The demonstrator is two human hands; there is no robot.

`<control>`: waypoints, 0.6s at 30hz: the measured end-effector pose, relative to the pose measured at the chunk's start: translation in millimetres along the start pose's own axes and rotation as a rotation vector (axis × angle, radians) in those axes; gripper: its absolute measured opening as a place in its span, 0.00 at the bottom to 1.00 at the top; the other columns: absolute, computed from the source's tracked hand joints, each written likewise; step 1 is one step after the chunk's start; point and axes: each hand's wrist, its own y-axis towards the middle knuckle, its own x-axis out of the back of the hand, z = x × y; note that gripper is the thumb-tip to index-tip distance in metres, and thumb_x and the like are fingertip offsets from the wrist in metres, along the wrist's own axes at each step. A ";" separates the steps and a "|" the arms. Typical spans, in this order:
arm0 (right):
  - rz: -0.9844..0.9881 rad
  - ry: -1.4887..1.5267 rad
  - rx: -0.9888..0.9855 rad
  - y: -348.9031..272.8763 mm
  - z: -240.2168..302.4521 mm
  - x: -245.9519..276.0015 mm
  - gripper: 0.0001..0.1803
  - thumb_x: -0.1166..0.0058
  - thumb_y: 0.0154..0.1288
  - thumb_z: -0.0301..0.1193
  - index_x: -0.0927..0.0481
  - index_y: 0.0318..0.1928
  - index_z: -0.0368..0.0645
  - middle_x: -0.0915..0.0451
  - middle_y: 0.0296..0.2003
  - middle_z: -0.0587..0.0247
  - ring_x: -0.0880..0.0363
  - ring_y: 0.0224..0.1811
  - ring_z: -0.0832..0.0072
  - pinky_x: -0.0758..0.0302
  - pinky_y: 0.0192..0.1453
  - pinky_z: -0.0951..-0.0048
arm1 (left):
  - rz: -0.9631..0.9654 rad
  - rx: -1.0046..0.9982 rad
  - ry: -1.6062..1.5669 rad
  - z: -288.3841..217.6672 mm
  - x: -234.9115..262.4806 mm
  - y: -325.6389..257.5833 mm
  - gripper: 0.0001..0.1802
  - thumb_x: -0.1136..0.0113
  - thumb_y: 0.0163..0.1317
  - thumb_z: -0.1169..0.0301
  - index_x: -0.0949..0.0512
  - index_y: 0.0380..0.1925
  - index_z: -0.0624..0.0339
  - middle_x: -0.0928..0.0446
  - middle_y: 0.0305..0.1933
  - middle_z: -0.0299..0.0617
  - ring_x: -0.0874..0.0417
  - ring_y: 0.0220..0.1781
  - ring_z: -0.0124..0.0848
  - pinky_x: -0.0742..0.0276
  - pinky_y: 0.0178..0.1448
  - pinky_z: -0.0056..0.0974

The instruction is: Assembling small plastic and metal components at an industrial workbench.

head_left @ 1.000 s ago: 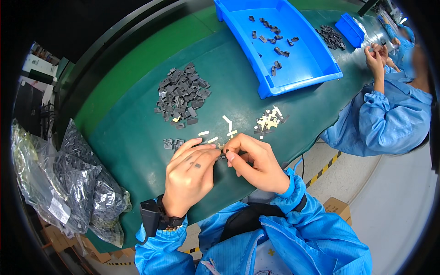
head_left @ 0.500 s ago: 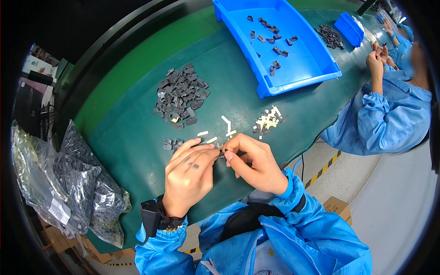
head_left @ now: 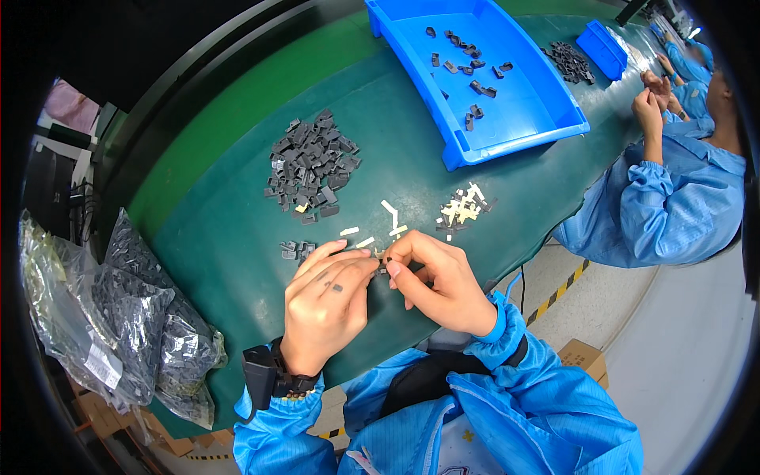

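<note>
The left hand [head_left: 326, 305] and the right hand [head_left: 443, 283] meet fingertip to fingertip over the near edge of the green mat [head_left: 237, 237], both pressed together on a small dark clip [head_left: 383, 264] that shows only as a speck between thumbs and forefingers; it looks a light, stiff moulded plastic piece, too small for more than a tip pinch, best taken by its flat sides, and likely to flick away if squeezed at a corner; just beyond the fingers lie a few pale strips [head_left: 366, 240], thin and probably bendable, with a looser heap of pale strips [head_left: 463, 207] to the right; a small cluster of dark pieces [head_left: 294, 249] lies near the left hand, and a large pile of dark pieces [head_left: 311, 164] sits farther up; the mat seems matte and slightly grippy, curving with the bench; a blue tray [head_left: 514, 138] holds scattered parts; bagged parts [head_left: 119, 317] crowd the left; a co-worker's sleeve [head_left: 673, 198] shows at right.
</note>
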 end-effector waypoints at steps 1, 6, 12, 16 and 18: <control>0.002 -0.002 -0.003 -0.1 -0.1 0.0 0.04 0.49 0.74 0.23 0.26 0.42 0.33 0.22 0.39 0.62 0.20 0.37 0.81 0.20 0.28 0.79 | 0.001 0.000 0.000 0.3 -0.1 -0.1 0.09 0.36 0.50 0.87 0.16 0.32 0.65 0.13 0.35 0.46 0.10 0.43 0.39 0.18 0.59 0.47; 0.005 -0.002 -0.002 0.1 0.1 -0.1 0.04 0.49 0.74 0.23 0.25 0.42 0.34 0.22 0.39 0.62 0.20 0.37 0.81 0.20 0.28 0.79 | -0.006 -0.016 0.000 0.7 0.1 -0.6 0.10 0.36 0.50 0.87 0.16 0.32 0.65 0.13 0.35 0.45 0.10 0.43 0.39 0.18 0.59 0.47; -0.006 -0.020 0.007 0.5 -0.1 -1.4 0.04 0.47 0.73 0.23 0.25 0.42 0.34 0.22 0.37 0.63 0.20 0.36 0.82 0.20 0.26 0.80 | -0.010 0.010 -0.015 0.3 0.5 -0.5 0.09 0.36 0.50 0.86 0.16 0.31 0.65 0.13 0.34 0.47 0.10 0.42 0.40 0.17 0.59 0.47; -0.018 -0.020 0.026 0.7 -0.4 -2.0 0.04 0.44 0.71 0.23 0.25 0.41 0.34 0.22 0.37 0.64 0.21 0.34 0.84 0.20 0.25 0.81 | -0.011 0.003 -0.017 0.4 0.8 -0.7 0.09 0.35 0.50 0.86 0.16 0.31 0.65 0.13 0.34 0.47 0.10 0.42 0.40 0.17 0.59 0.47; -0.011 -0.023 0.031 0.9 -0.2 -1.4 0.04 0.43 0.71 0.23 0.24 0.41 0.34 0.22 0.37 0.64 0.21 0.33 0.84 0.20 0.25 0.81 | -0.010 -0.014 -0.005 0.8 1.3 -1.4 0.09 0.35 0.50 0.87 0.16 0.31 0.65 0.13 0.34 0.46 0.10 0.42 0.40 0.17 0.58 0.47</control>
